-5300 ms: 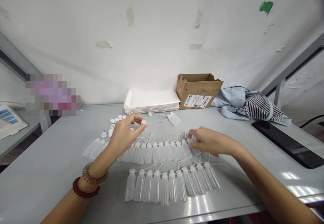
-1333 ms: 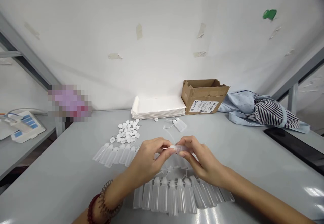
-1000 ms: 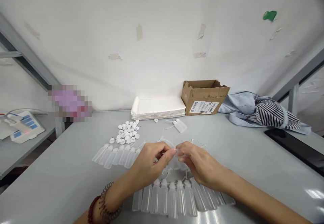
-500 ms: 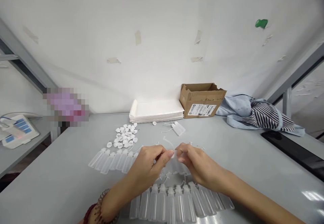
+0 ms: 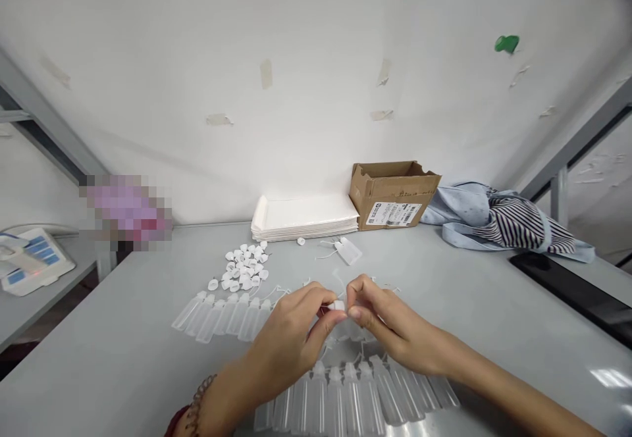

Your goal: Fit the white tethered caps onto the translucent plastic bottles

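My left hand (image 5: pixel 291 332) pinches a small white cap (image 5: pixel 336 305) between thumb and fingers. Close against the cap's right side, my right hand (image 5: pixel 390 322) has its thumb and forefinger pressed together; what lies between them is too small to make out. A thin pale strap (image 5: pixel 340 280) rises between the two hands. Below them, a row of clear plastic squeeze bottles (image 5: pixel 353 397) lies side by side. Another row of bottles (image 5: pixel 227 315) runs behind, partly hidden by my hands. Loose white caps (image 5: pixel 244 266) are heaped at the back left.
A stack of white padded envelopes (image 5: pixel 306 216) and an open cardboard box (image 5: pixel 395 197) stand against the wall. One bottle (image 5: pixel 348 251) lies before them. Blue and striped cloth (image 5: pixel 513 223) and a black phone-like slab (image 5: pixel 573 292) are on the right.
My left hand has turned and shifted slightly right, and the white cap now shows between its fingers. My right thumb and forefinger have come closer together beside it.
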